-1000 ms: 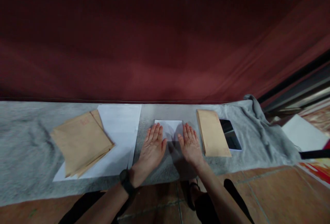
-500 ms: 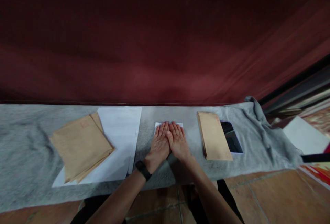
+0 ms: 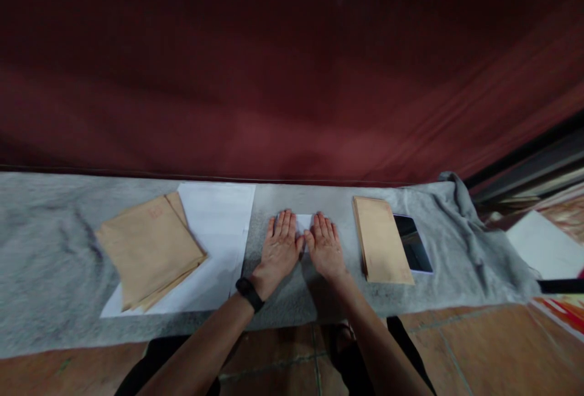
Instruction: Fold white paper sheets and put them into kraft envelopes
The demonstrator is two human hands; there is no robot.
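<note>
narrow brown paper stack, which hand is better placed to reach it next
Probably the right hand: it lies flat on the white paper, nearer the narrow brown paper stack, with grey cloth between. The left hand is farther off, beyond the right.

A gray cloth (image 3: 474,262) covers the desk (image 3: 50,298), and on it lie white sheets (image 3: 223,219) partly beneath brown envelopes (image 3: 152,250) at the left, a small white paper (image 3: 303,222) in the middle, and a brown envelope stack (image 3: 384,241) overlapping a dark-screened device (image 3: 414,245) at the right.
</note>
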